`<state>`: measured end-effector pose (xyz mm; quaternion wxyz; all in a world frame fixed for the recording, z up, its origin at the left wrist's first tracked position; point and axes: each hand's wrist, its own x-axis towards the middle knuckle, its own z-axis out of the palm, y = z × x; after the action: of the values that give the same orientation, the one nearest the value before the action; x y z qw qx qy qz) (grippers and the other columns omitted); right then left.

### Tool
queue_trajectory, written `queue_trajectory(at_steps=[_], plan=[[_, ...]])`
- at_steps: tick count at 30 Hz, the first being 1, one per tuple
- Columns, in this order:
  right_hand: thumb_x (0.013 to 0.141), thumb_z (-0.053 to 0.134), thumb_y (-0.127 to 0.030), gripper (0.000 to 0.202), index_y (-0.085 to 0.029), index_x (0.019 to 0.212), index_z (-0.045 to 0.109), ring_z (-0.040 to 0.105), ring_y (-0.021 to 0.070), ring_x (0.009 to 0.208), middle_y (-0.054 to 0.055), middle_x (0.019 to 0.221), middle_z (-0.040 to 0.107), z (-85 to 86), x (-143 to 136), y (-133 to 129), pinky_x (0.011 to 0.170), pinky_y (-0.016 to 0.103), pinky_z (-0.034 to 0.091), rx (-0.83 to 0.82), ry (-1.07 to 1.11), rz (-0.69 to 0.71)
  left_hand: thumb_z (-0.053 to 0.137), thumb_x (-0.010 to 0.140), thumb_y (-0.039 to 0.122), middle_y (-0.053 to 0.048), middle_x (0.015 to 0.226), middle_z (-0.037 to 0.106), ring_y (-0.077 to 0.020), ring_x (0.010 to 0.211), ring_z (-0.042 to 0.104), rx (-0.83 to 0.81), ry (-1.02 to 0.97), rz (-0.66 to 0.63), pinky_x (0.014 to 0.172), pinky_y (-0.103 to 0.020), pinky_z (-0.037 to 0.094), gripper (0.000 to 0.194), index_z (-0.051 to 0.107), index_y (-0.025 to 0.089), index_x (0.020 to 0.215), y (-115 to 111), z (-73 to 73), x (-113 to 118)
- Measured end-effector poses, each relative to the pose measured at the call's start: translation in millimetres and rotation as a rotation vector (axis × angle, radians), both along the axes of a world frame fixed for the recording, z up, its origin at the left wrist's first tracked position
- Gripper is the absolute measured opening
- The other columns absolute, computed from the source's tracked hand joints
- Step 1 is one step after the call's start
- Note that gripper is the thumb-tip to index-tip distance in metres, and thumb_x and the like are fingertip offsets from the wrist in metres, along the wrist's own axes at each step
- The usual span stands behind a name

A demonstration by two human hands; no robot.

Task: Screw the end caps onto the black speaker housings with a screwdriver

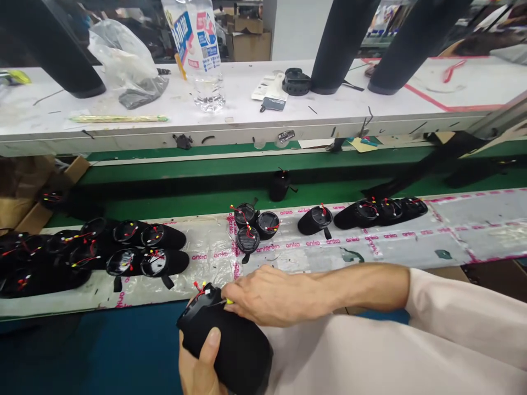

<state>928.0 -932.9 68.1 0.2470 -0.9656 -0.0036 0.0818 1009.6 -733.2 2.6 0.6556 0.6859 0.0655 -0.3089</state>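
The left hand (201, 365) grips a black fabric-covered speaker shell (228, 343) from below, fingers wrapped around it and thumb pressed on its side, low in front of the workbench (473, 225). The right hand (269, 296) pinches a yellow-tipped wire (228, 301) at the shell's open end (red and white leads sprout there too). More shells (135, 247) lie open-ended on the bench, wires inside. A water bottle (201, 49) stands on the far shelf (247, 118), nearly empty.
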Motion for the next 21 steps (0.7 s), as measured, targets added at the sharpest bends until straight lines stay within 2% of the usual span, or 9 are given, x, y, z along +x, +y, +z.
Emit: queue_trajectory(at_steps=[4, 6, 9, 14, 17, 21], plan=[[0.117, 0.036, -0.043, 0.031, -0.018, 0.116, 0.054, 0.055, 0.0150, 0.058, 0.004, 0.089, 0.073, -5.0, -1, 10, 0.049, 0.034, 0.017, -0.039, -0.015, -0.053, 0.096, 0.066, 0.049, -0.010, 0.139, 0.069, -0.0356, 0.115, 0.073, 0.009, 0.055, 0.057, 0.082, -0.037, 0.067, 0.100, 0.055, 0.035, 0.156, -4, 5.7, -3], [0.117, 0.036, -0.042, 0.030, -0.018, 0.115, 0.054, 0.055, 0.0153, 0.057, 0.005, 0.089, 0.073, -5.3, -1, 16, 0.049, 0.035, 0.017, -0.062, -0.024, -0.080, 0.097, 0.063, 0.051, -0.010, 0.128, 0.072, -0.0332, 0.104, 0.075, 0.018, 0.054, 0.083, 0.077, -0.037, 0.068, 0.098, 0.059, 0.030, 0.152, -6, 6.7, -5], [0.117, 0.036, -0.040, 0.029, -0.018, 0.115, 0.053, 0.057, 0.0168, 0.057, 0.005, 0.086, 0.073, -6.7, -2, 24, 0.050, 0.035, 0.017, -0.103, -0.020, -0.099, 0.098, 0.061, 0.055, -0.010, 0.120, 0.073, -0.0303, 0.101, 0.073, 0.023, 0.034, 0.131, 0.075, -0.034, 0.067, 0.097, 0.062, 0.028, 0.147, -6, 3.8, -9], [0.117, 0.032, -0.037, 0.027, -0.018, 0.114, 0.051, 0.058, 0.0178, 0.057, 0.005, 0.083, 0.073, -14.2, -4, 37, 0.051, 0.037, 0.017, -0.157, -0.093, -0.135, 0.095, 0.065, 0.059, -0.007, 0.118, 0.071, -0.0293, 0.101, 0.069, 0.169, -0.089, 0.122, 0.076, -0.035, 0.064, 0.091, 0.062, 0.030, 0.144, 3, -9.2, -13], [0.115, 0.037, -0.032, 0.019, -0.018, 0.115, 0.050, 0.060, 0.0188, 0.058, 0.004, 0.084, 0.072, -15.0, -4, 39, 0.049, 0.037, 0.017, -0.155, -0.104, -0.108, 0.090, 0.072, 0.060, -0.008, 0.123, 0.071, -0.0330, 0.104, 0.071, 0.261, -0.184, 0.059, 0.082, -0.044, 0.065, 0.087, 0.060, 0.031, 0.148, 12, -13.5, -14], [0.112, 0.044, -0.026, 0.012, -0.017, 0.113, 0.051, 0.061, 0.0192, 0.058, 0.005, 0.083, 0.072, -11.3, -2, 38, 0.047, 0.036, 0.024, -0.130, -0.053, -0.055, 0.086, 0.077, 0.062, -0.010, 0.126, 0.071, -0.0376, 0.110, 0.071, 0.378, -0.221, -0.012, 0.092, -0.054, 0.064, 0.089, 0.055, 0.029, 0.153, 19, -10.5, -15]])
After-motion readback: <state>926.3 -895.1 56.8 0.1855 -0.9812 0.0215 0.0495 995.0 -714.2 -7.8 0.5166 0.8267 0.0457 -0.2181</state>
